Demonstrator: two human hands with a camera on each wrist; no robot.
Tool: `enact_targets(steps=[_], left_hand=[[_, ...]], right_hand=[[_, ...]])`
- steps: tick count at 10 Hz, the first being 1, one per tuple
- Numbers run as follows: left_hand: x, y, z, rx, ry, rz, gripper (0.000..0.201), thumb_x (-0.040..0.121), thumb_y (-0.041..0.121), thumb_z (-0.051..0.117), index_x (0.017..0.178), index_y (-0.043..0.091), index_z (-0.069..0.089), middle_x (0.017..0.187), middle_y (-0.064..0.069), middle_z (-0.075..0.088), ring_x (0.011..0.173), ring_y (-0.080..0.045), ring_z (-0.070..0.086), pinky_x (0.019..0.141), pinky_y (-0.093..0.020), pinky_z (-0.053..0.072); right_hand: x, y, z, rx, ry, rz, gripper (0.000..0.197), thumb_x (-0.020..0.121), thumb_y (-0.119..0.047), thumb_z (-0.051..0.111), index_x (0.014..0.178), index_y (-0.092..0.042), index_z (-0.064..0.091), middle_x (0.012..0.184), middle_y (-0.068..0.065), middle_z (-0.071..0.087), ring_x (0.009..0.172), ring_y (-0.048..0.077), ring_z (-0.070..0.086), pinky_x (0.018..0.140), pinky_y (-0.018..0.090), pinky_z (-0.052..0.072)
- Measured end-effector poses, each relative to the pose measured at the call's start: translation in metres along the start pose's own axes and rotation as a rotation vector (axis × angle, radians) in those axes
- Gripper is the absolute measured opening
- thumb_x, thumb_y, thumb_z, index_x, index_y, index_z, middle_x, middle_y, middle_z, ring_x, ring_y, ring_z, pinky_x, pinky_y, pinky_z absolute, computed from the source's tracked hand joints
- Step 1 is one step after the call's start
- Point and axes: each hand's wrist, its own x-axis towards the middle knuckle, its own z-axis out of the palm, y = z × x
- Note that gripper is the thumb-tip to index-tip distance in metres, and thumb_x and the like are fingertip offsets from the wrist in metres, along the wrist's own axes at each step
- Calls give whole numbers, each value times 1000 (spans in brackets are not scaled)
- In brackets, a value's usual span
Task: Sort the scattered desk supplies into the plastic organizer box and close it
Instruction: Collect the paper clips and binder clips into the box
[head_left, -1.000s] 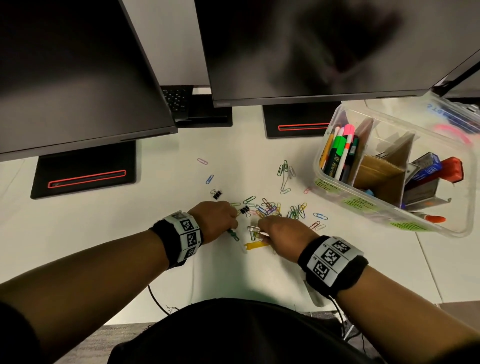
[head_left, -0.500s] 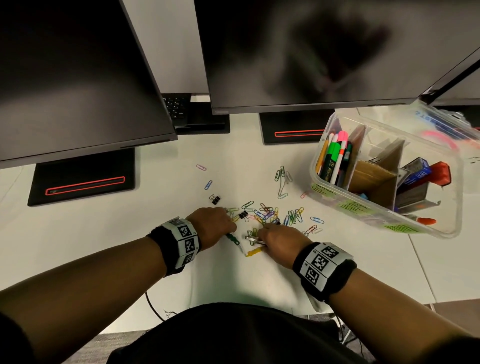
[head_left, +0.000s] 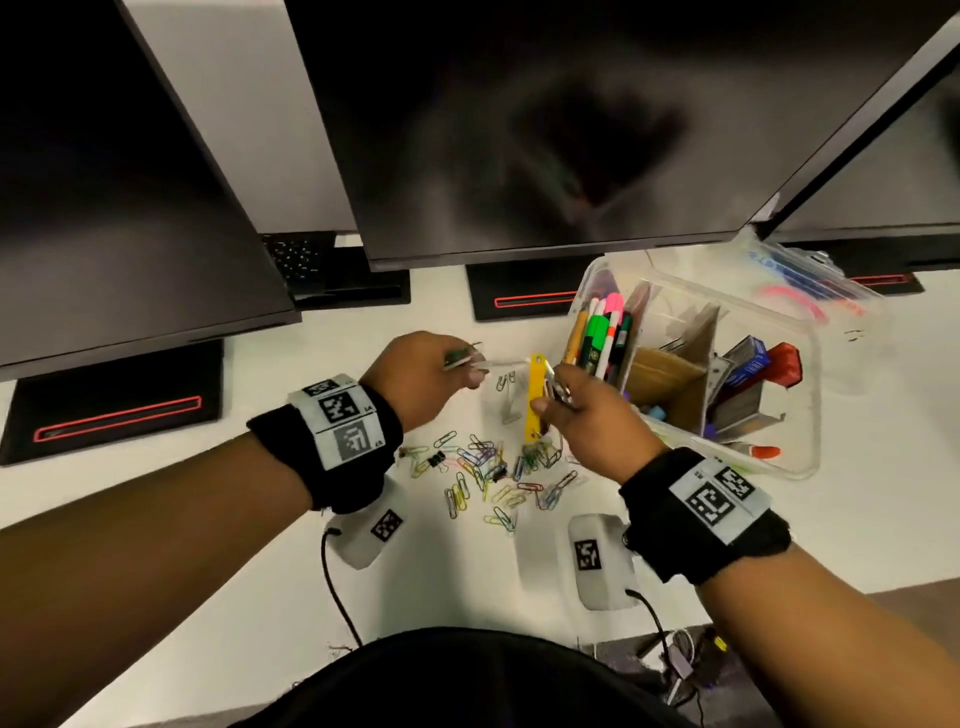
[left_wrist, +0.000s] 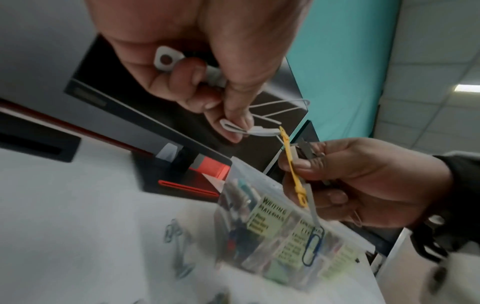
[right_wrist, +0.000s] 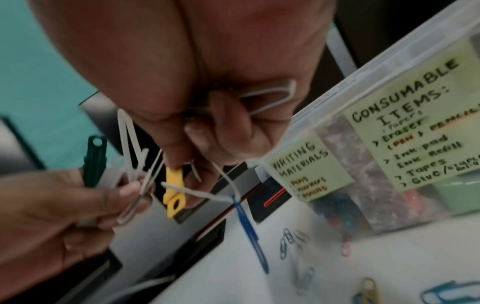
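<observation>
Left hand (head_left: 421, 379): raised above the worktop (head_left: 234, 571), to the left of the organizer box (head_left: 800, 415). Fingers are curled; a white paper clip (left_wrist: 249, 131) is pinched between thumb and fingertips, and a white strip (left_wrist: 166, 59) and a green strip (right_wrist: 94, 158) are gripped further back in the same hand.

Right hand (head_left: 597, 421): raised just beside the near-left corner of the organizer box. Fingers are curled round a yellow strip (head_left: 535, 400), held upright, together with a dark binder clip (left_wrist: 307, 151) and a bent white clip (right_wrist: 272, 96). A blue paper clip (left_wrist: 313, 246) is seen hanging from a thin white piece below this hand. The two hands are close together, the white paper clip reaching toward the top of the yellow strip; whether they touch cannot be told.

Organizer box: clear plastic, open, set on the worktop. Pens and markers (head_left: 602, 338) are stood in its left compartment; labels (right_wrist: 306, 168) are stuck on its front wall.

Loose paper clips (head_left: 498, 478): many, of mixed colours, scattered on the worktop in front of the organizer box, below the hands.

Monitors (head_left: 519, 130): dark, standing behind the organizer box.
</observation>
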Motion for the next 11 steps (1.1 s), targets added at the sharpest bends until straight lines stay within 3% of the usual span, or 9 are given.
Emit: enact_targets(steps=[1,2,4,5,6,7,8,10,11], left_hand=[[18,20,8,-66,32,-20,13,87,23,63,87,12,70,87,-1,65,83,-18,56,73,-23,38],[28,47,22,-66,26,-7,14,89,25,61,82,15,67,81,-1,61,72,-15,53,62,-22,38],[61,108,57,-66,-16,-27,27,91,27,57,100,4,68,86,-11,61,81,-24,55,67,-27,37],[85,133,75,-38,-71,-131,38,93,33,52,110,1,64,108,-21,65,102,-33,61,83,-32,46],[104,154,89,12,-133,-239,41,96,30,48,120,-1,57,109,-21,61,101,-32,59,81,-34,46],[115,169,100,47,-153,-282,38,98,19,42,127,-4,51,105,-18,55,97,-27,53,53,-17,37],[125,172,108,35,-164,-327,38,99,15,41,131,-3,48,128,-17,57,117,-29,56,50,-14,39],[133,180,118,6,-53,-472,36,99,18,39,125,-3,53,128,-18,57,119,-31,56,99,-34,43],[140,183,126,111,-103,-390,33,97,20,45,121,1,57,124,-12,61,114,-28,59,95,-32,47]], right_hand=[[0,5,-31,288,112,125,11,93,-11,53,83,-15,56,61,-7,51,53,4,46,54,17,34],[-3,14,-64,474,204,264,15,93,-9,53,81,-17,56,57,-9,50,40,-3,48,44,12,36],[11,43,-118,565,284,465,25,90,-5,55,66,-10,51,68,13,54,65,33,57,54,33,49],[23,51,-136,783,205,578,22,96,-7,45,74,-5,47,66,14,51,52,25,57,37,28,52],[39,60,-149,852,113,629,18,97,-6,37,80,-5,43,64,13,46,30,16,51,29,17,40],[54,71,-160,898,102,660,20,95,-4,32,78,-8,42,62,10,43,26,12,44,30,11,32],[63,76,-166,864,53,678,25,94,-2,30,73,-7,42,58,10,42,23,12,41,29,9,29],[70,85,-174,764,-40,697,24,93,0,30,75,-1,46,60,12,44,35,15,42,29,12,25],[76,83,-171,811,-81,693,15,93,-4,41,85,-4,53,77,10,51,51,16,62,32,19,44]])
